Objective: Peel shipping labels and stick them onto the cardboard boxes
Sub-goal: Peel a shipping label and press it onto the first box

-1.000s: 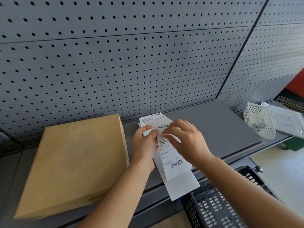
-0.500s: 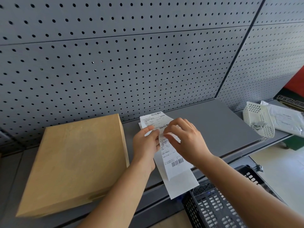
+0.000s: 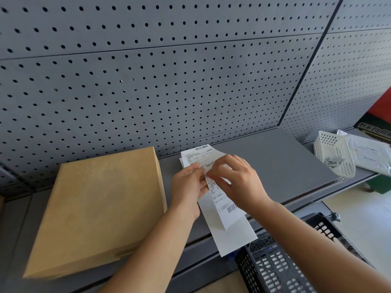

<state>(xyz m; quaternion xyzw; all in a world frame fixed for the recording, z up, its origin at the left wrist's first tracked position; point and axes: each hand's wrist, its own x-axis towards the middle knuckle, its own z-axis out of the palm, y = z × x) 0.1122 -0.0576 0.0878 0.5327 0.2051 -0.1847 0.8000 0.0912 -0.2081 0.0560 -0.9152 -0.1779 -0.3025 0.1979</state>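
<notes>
A flat brown cardboard box [image 3: 101,208] lies on the grey shelf [image 3: 275,161], left of my hands. Above the shelf I hold a white shipping label sheet [image 3: 222,208] printed with barcodes, its blank backing hanging over the shelf's front edge. My left hand [image 3: 188,187] grips the sheet's left edge with thumb and fingers. My right hand [image 3: 239,180] pinches the sheet near the middle, fingertips close to the left thumb. The middle of the sheet is hidden under my right hand.
A grey pegboard wall [image 3: 169,81] rises behind the shelf. At the right stand a white perforated basket [image 3: 334,153] with small grey pieces and a white plastic mailer bag [image 3: 370,153]. A black plastic crate [image 3: 285,265] sits below the shelf's front edge.
Both hands stay on the label sheet in nearly the same place. My right fingertips have shifted slightly toward the left thumb.
</notes>
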